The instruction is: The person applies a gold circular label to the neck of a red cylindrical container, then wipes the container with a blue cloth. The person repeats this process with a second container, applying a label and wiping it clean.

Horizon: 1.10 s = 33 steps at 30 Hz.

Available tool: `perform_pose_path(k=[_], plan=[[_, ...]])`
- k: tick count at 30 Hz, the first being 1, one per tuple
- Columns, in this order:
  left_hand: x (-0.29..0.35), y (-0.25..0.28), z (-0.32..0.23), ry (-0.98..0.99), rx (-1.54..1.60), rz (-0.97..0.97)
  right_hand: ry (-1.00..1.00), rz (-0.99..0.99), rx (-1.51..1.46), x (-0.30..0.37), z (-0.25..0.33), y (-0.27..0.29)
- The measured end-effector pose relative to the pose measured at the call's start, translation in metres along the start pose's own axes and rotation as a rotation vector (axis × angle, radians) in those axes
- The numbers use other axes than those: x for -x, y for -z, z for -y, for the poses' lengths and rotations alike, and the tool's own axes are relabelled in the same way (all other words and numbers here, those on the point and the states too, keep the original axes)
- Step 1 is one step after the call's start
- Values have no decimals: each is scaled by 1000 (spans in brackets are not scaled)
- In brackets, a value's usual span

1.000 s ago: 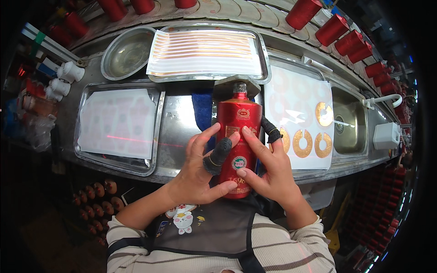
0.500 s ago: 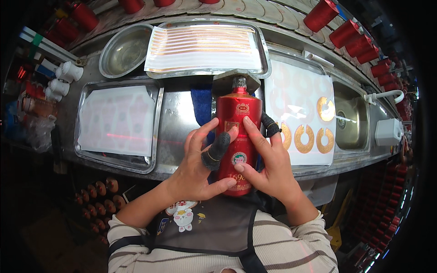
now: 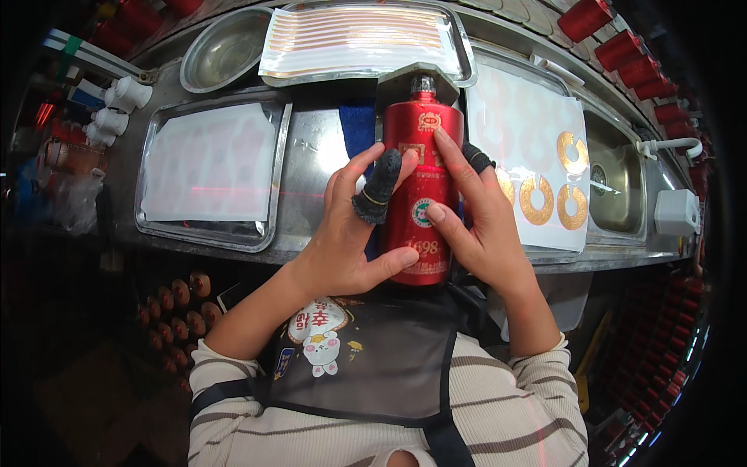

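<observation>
A red bottle [image 3: 414, 257] lies between my hands at the bench edge, its silvery cap pointing away from me. My left hand [image 3: 333, 237] presses on its left side, thumb low on the front. One left fingertip touches a small gold square label [image 3: 412, 150], and another finger wears a black finger cot [image 3: 379, 185]. From the right side, my right hand [image 3: 488, 233] holds the bottle, with index finger near the shoulder and thumb by a round green-and-white emblem [image 3: 422, 212]. A black cot [image 3: 478, 156] covers another right finger. Behind the bottle's neck stands a metal support [image 3: 393, 87].
Left is a metal tray [image 3: 278, 183] with a white sheet. Another tray [image 3: 464, 58] behind holds gold strips, beside a metal bowl [image 3: 226, 48]. Gold C-shaped labels [image 3: 536, 200] lie on a right-hand sheet, before a sink [image 3: 618, 179]. Red bottles [image 3: 620, 50] line the conveyor.
The whole view has shifted, so the bench and bottle appear higher and slightly further right. Both hands stay on the bottle, with little change in their grip.
</observation>
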<state>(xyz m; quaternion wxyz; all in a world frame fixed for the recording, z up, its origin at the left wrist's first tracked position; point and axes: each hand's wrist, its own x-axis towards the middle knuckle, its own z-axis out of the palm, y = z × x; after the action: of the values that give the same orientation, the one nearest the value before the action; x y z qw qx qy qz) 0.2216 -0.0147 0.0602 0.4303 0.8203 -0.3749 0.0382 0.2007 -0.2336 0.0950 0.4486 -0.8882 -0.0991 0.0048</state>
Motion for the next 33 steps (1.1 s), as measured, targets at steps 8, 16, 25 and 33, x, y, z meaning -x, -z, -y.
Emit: perform_pose_path(k=[8,16,25,33], plan=[[10,7,9,50,216,-67,-73,22,-71,14,1,11],[8,4,-10,83,140,10,-13,57,-40,23,4,11],[7,6,12,9,222,-17,-16,55,-104,26,-11,11],[5,5,4,32,243,51,-2,138,-23,25,-17,12]])
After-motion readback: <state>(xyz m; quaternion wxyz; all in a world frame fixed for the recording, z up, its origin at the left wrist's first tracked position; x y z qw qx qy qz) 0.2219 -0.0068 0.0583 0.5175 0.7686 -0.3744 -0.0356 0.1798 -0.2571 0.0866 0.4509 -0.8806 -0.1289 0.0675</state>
